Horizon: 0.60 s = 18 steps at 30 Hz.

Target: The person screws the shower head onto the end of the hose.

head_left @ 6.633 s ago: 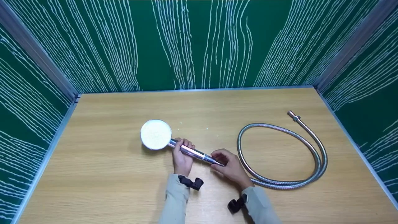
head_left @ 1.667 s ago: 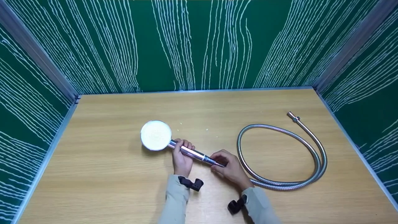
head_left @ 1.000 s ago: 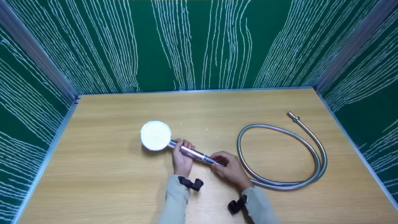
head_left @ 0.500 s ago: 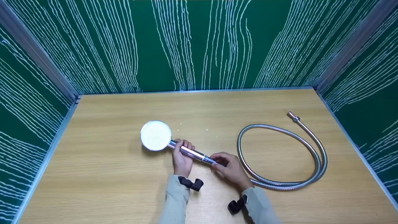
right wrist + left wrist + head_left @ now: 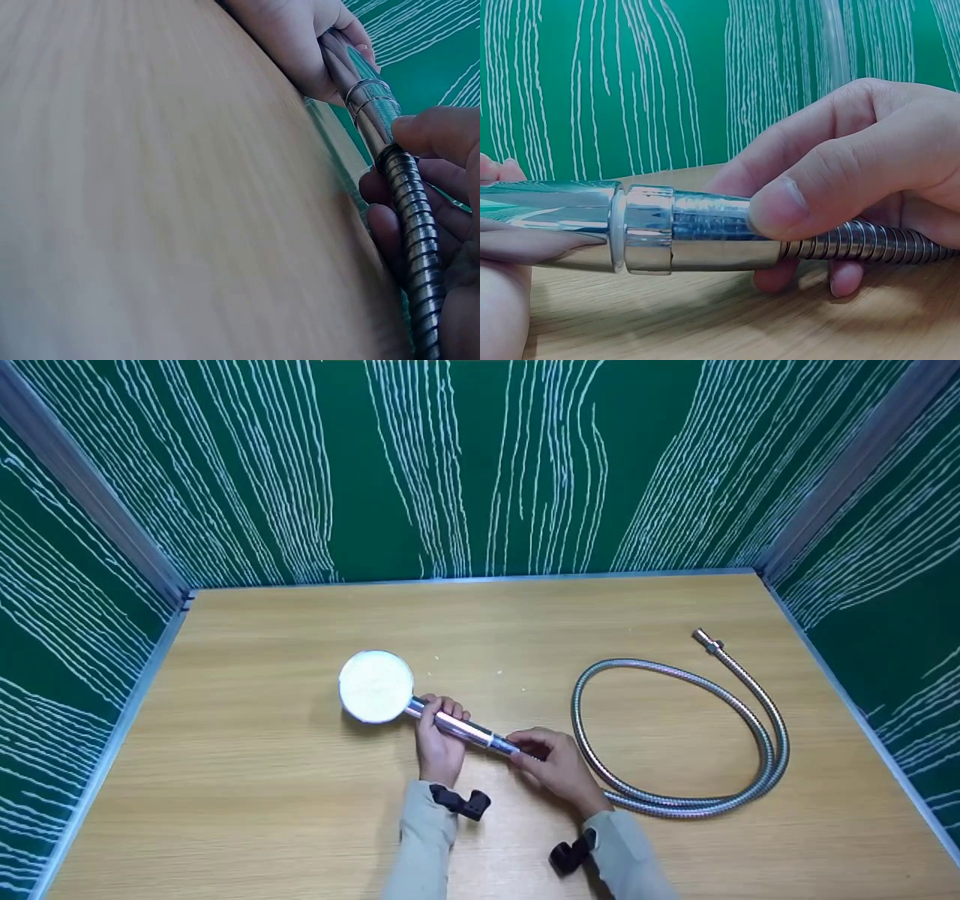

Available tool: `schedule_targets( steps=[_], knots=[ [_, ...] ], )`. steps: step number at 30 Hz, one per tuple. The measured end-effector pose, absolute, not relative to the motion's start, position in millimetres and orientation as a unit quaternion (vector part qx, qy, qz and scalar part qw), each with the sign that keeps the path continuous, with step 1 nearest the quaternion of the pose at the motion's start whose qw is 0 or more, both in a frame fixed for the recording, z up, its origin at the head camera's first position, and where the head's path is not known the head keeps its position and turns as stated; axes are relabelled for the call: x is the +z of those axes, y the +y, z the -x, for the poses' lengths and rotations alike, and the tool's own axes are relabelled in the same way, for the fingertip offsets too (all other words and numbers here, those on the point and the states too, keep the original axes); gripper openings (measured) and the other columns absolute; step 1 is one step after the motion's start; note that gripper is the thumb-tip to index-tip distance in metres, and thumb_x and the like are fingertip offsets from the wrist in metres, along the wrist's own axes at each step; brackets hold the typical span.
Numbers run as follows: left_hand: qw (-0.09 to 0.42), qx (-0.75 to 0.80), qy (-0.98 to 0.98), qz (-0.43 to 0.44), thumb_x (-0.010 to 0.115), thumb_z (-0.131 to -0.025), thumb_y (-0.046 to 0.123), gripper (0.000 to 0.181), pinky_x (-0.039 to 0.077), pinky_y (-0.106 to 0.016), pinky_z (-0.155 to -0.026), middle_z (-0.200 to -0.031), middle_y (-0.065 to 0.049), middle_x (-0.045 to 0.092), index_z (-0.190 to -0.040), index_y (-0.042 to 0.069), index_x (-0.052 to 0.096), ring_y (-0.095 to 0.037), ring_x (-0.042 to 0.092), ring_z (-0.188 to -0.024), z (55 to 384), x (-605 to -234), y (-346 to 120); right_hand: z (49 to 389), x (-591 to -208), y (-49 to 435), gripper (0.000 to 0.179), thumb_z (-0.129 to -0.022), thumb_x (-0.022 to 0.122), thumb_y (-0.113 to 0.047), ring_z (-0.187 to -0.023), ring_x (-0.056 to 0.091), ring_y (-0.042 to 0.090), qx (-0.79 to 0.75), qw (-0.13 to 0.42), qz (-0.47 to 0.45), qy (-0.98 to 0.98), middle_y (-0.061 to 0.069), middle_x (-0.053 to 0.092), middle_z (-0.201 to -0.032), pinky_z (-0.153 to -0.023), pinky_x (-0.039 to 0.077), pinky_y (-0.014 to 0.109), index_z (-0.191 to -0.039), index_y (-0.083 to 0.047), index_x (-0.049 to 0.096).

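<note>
A chrome hand shower (image 5: 376,687) with a round white face points its handle down to the right. My left hand (image 5: 441,744) grips that handle around its middle. At the handle's lower end sits the hose's smooth metal connector (image 5: 709,231), against a pale ring at the joint. My right hand (image 5: 556,765) pinches the connector between thumb and fingers; its thumb (image 5: 780,206) lies on top. Ribbed metal hose (image 5: 416,225) runs from the connector through the right palm. In the head view the right hand hides this stretch of hose.
The rest of the shower hose (image 5: 679,810) lies in a loose loop on the wooden table (image 5: 247,795), right of the hands. Its far end carries a nut (image 5: 714,646). Several small white specks dot the table behind the handle. Green walls (image 5: 480,472) with white lines enclose three sides.
Both hands stay in place on the shower handle and connector. Only slight shifts of the right thumb and fingers at the connector show; the looped hose lies as before.
</note>
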<state>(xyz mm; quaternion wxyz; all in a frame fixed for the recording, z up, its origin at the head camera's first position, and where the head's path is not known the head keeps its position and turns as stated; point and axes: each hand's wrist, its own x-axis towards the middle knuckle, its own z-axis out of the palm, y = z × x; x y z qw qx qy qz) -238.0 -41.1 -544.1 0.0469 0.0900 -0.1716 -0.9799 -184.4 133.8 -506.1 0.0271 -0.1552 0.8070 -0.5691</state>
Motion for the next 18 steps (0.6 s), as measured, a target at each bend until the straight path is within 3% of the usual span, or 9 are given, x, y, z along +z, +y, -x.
schedule_targets(
  steps=[18],
  knots=[
    [0.049,-0.979,-0.178,-0.090,0.031,-0.096,0.003,0.016,0.032,-0.025,-0.060,-0.066,0.000,0.040,-0.085,0.015,0.036,-0.013,0.037,-0.060,238.0,-544.9,-41.5,185.9,-505.9,135.2,0.022,-0.082,0.068,0.002,-0.078,0.060,0.008,-0.552,0.028,0.159,0.818,0.019,0.070,-0.096,-0.072,0.047,0.019,-0.103,0.005,0.069]
  ],
)
